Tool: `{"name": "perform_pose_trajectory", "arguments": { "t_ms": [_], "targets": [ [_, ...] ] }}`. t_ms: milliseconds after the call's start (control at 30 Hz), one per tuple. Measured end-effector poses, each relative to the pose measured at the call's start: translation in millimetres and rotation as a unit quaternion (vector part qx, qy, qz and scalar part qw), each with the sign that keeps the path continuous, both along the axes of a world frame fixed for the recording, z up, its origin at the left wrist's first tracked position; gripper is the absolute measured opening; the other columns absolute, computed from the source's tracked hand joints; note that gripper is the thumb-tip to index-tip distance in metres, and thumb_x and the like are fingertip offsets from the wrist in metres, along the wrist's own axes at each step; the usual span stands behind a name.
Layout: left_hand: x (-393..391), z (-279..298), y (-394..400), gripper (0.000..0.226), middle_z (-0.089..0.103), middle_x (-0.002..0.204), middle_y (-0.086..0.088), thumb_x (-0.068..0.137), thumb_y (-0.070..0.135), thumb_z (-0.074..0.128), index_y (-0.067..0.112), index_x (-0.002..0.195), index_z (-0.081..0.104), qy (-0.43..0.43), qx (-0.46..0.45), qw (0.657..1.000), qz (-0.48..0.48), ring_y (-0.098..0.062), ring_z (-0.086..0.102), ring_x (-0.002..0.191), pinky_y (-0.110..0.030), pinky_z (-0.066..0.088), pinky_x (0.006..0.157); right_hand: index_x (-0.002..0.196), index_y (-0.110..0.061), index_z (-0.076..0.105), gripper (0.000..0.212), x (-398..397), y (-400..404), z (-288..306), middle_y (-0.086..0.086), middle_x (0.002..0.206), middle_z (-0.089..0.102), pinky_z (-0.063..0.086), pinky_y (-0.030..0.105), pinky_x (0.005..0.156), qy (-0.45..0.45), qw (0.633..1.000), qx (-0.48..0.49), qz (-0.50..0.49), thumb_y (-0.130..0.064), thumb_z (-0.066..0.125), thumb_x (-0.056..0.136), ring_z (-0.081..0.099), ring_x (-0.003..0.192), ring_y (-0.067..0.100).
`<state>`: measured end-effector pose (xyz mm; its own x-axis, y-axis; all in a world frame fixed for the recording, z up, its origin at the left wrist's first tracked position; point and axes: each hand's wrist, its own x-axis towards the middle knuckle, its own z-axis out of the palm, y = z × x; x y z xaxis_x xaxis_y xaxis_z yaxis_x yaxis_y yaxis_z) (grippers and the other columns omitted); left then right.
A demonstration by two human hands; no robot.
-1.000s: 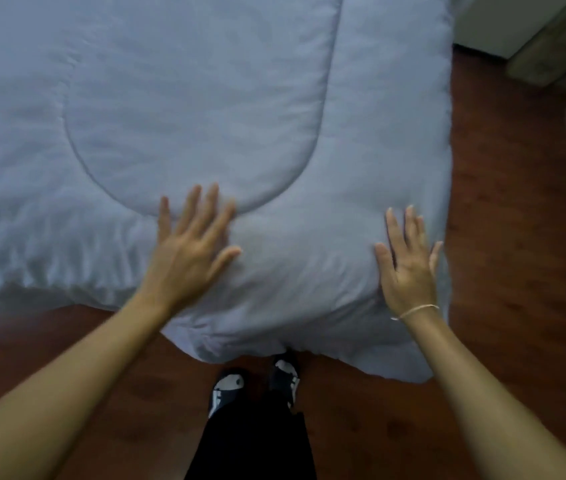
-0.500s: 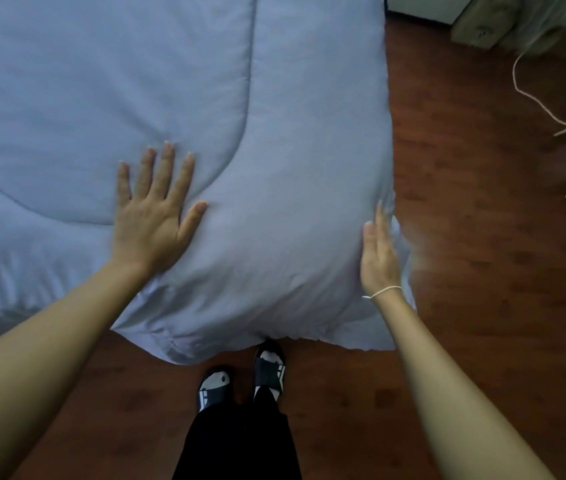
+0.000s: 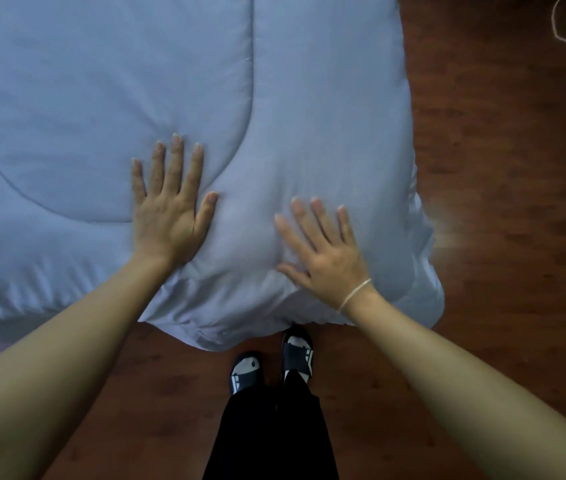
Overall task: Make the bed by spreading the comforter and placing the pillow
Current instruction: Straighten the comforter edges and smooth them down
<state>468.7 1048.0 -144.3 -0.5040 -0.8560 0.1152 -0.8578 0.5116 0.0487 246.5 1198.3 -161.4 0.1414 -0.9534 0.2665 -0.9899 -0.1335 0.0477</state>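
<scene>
Honestly, with the left hand (image 3: 170,216) and right hand (image 3: 326,251) both flat and spread on the puffy pale-blue quilted comforter (image 3: 177,81) at lower centre, pushing unevenly could bunch its overhanging corner.

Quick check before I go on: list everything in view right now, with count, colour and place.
comforter: one, pale blue, spread over the bed, its corner hanging over the floor
floor: one, reddish-brown wood, right and below
cord: one, white, on the floor top right
slippers: two, black and white, on the feet by the comforter's corner
trousers: black, bottom centre
wristband: one, pale, right wrist
left hand: flat on the comforter
right hand: flat near the corner
</scene>
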Motion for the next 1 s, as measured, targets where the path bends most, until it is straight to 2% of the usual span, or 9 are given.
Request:
{"name": "perform_pose_trajectory", "arguments": {
  "t_ms": [133,200,333,433,500,633,800,900,1000],
  "targets": [
    [0,1,1,0.064,0.011,0.159,-0.01,0.097,0.053,0.018,0.022,0.152,0.01,0.001,-0.001,1.0,-0.002,-0.031,0.009,0.146,-0.053,0.003,0.117,0.148,-0.03,0.028,0.063,-39,57,-38,0.003,0.156,0.027,0.028,0.052,0.112,0.136,0.979,0.038,0.15,-0.029,0.054,0.091,0.027,0.142,0.033],
    [0,0,0,0.064,0.011,0.159,-0.01,0.097,0.052,0.018,0.021,0.152,0.009,0.003,-0.004,1.0,-0.002,-0.03,0.009,0.147,-0.052,0.002,0.117,0.148,-0.027,0.029,0.069,-61,78,-40,0.003,0.156,0.027,0.026,0.051,0.112,0.17,0.961,0.082,0.204,-0.027,0.06,0.086,0.029,0.141,0.032],
    [1,-2,1,0.063,0.011,0.159,-0.01,0.098,0.052,0.018,0.021,0.152,0.011,0.007,-0.018,1.0,0.0,-0.03,0.009,0.147,-0.051,0.003,0.117,0.142,-0.023,0.043,0.056,-56,69,-3,0.009,0.151,0.037,0.033,0.054,0.109,0.047,0.975,0.058,0.209,-0.034,0.058,0.09,0.034,0.14,0.029],
    [0,-3,2,0.062,0.012,0.159,-0.01,0.098,0.052,0.018,0.021,0.152,0.011,0.011,-0.016,1.0,-0.001,-0.029,0.01,0.147,-0.051,0.005,0.118,0.141,-0.021,0.044,0.049,-41,14,25,0.016,0.148,0.038,0.029,0.058,0.11,-0.035,0.993,-0.03,0.105,-0.034,0.053,0.095,0.033,0.139,0.033],
    [1,-3,2,0.063,0.012,0.159,-0.01,0.098,0.052,0.018,0.021,0.152,0.011,0.008,-0.012,1.0,0.001,-0.029,0.009,0.147,-0.052,0.006,0.118,0.145,-0.024,0.036,0.053,-38,-25,28,0.014,0.153,0.03,0.017,0.058,0.114,-0.099,0.994,-0.018,-0.036,-0.042,0.046,0.097,0.025,0.143,0.03],
    [-1,1,1,0.063,0.012,0.159,-0.009,0.098,0.052,0.018,0.021,0.152,0.011,0.011,0.004,1.0,0.003,-0.029,0.009,0.147,-0.052,0.006,0.118,0.15,-0.038,0.012,0.07,-45,-50,15,-0.003,0.161,0.004,-0.002,0.058,0.113,-0.169,0.943,0.06,-0.279,-0.068,0.029,0.089,0.001,0.148,0.023],
    [-3,7,2,0.066,0.012,0.159,-0.009,0.095,0.054,0.019,0.021,0.152,0.014,0.003,0.056,0.998,0.023,-0.031,0.012,0.146,-0.051,0.006,0.117,0.15,-0.037,0.0,0.084,-65,-20,14,0.001,0.16,0.011,0.022,0.05,0.117,-0.399,0.825,0.116,-0.382,-0.077,0.026,0.081,0.019,0.146,0.026],
    [-2,18,3,0.074,0.018,0.157,-0.012,0.091,0.062,0.011,0.019,0.15,0.02,-0.032,0.136,0.99,0.016,-0.037,0.021,0.143,-0.055,0.015,0.113,0.151,-0.035,0.003,0.076,-90,6,27,0.012,0.154,0.03,0.031,0.044,0.112,-0.373,0.779,0.298,-0.407,-0.07,0.027,0.088,0.038,0.135,0.038],
    [3,40,16,0.088,0.034,0.149,-0.018,0.082,0.072,0.014,0.014,0.143,0.038,-0.073,0.246,0.967,0.014,-0.045,0.041,0.13,-0.057,0.036,0.102,0.151,-0.034,0.004,0.076,-101,42,52,0.013,0.158,0.019,0.034,0.045,0.111,-0.311,0.747,0.42,-0.412,-0.069,0.028,0.088,0.027,0.14,0.038]
  ]
}}
